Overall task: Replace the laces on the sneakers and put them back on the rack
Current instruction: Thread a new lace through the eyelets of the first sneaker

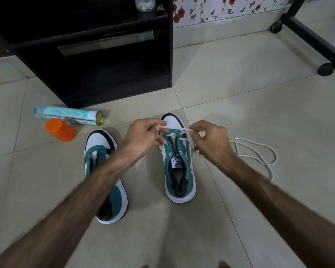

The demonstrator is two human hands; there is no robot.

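Lacing right sneaker: left hand, right hand each pinch white lace at toe-end eyelets. Next: cross ends, thread upper eyelets; left sneaker unlaced.

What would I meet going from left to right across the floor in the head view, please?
Spray can → orange cap → left sneaker → left hand → right sneaker → right hand → loose white lace.

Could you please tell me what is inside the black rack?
A clear jar holding something white stands on the upper shelf of the black rack. The lower shelf shows nothing, though its back is too dark to judge.
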